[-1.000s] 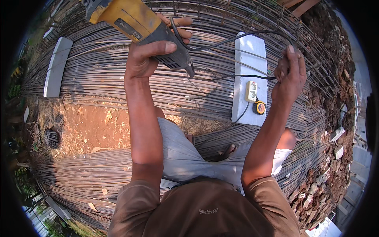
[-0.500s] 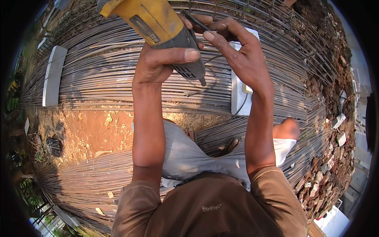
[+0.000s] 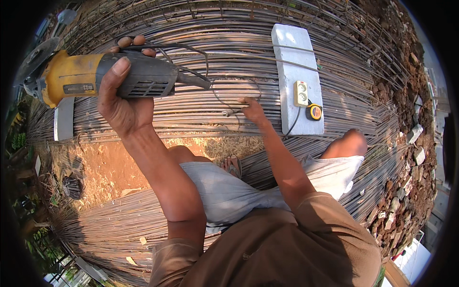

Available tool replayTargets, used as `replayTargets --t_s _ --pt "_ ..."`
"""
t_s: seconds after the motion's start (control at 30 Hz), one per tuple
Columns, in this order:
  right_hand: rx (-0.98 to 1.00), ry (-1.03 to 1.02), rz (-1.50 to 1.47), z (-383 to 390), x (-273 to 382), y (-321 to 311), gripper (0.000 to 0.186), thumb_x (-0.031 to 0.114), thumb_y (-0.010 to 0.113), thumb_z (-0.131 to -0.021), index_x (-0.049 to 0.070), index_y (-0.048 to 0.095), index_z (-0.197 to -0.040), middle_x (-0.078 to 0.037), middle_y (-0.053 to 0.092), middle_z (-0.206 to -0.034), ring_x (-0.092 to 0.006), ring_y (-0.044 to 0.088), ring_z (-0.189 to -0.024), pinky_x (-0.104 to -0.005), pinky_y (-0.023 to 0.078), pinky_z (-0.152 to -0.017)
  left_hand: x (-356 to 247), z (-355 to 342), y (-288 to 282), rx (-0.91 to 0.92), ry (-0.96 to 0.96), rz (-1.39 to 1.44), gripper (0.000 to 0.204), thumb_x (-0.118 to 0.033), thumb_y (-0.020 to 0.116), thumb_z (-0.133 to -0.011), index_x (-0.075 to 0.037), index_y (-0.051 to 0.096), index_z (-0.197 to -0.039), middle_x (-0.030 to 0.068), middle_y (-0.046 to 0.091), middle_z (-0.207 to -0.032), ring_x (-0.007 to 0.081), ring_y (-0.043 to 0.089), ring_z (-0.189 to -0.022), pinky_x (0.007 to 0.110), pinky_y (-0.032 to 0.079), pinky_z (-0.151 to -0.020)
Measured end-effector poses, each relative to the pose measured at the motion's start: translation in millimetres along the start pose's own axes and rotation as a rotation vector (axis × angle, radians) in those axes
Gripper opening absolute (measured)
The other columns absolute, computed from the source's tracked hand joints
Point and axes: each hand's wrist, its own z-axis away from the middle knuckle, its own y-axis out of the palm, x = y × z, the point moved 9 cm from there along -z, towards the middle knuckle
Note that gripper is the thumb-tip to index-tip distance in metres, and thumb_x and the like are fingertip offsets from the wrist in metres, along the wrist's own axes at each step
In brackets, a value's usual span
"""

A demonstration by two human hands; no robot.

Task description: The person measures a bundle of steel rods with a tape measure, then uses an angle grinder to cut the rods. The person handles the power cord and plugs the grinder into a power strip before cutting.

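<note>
My left hand [image 3: 125, 95] is wrapped round the dark rear body of a yellow and black angle grinder [image 3: 76, 76], raised at the upper left. Its disc [image 3: 42, 55] and guard point to the far left. A black power cord [image 3: 189, 48] is bunched under the fingers, and part of it loops down toward the rods. Low over the rods, my right hand [image 3: 253, 112] has its fingers closed on the cord close to the plug [image 3: 228, 113]. The fingertips are small and partly hidden there.
Long steel rods [image 3: 201, 110] cover the ground. On a pale block [image 3: 291, 62] at the right lie a white socket strip [image 3: 301, 93] and a yellow tape measure [image 3: 313, 112]. Another block [image 3: 63, 122] stands at the left. Broken rubble [image 3: 413, 136] lines the right side.
The grinder has moved left and turned level in my left hand. My right hand has left the cord beside the grinder and come down to the plug end, uncovering the socket strip and tape measure.
</note>
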Motion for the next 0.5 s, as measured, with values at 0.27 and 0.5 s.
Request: replayTargets --t_s 0.27,0.5 --pt "0.064 0.355 0.605 37 -43 68 0.045 0.021 0.085 -0.093 0.020 0.074 -0.137 -0.016 0.056 -0.150 -0.0425 0.050 -0.143 -0.0588 0.044 -0.118 6 3 -4 -0.045 -0.033 -0.015 0.047 -0.004 0.084 -0.085 0.005 0.064 -0.127 0.0245 0.068 -0.128 0.0385 0.066 -0.131 0.056 0.058 -0.112" --pt "0.081 0.105 0.127 23 15 -6 0.028 0.023 0.079 -0.097 0.012 0.080 -0.123 -0.007 0.078 -0.094 -0.0278 0.068 -0.095 -0.0502 0.050 -0.100 24 -7 -20 -0.085 -0.075 -0.191 0.047 -0.004 0.084 -0.086 0.005 0.064 -0.128 0.0240 0.070 -0.127 0.0367 0.070 -0.128 0.050 0.064 -0.106"
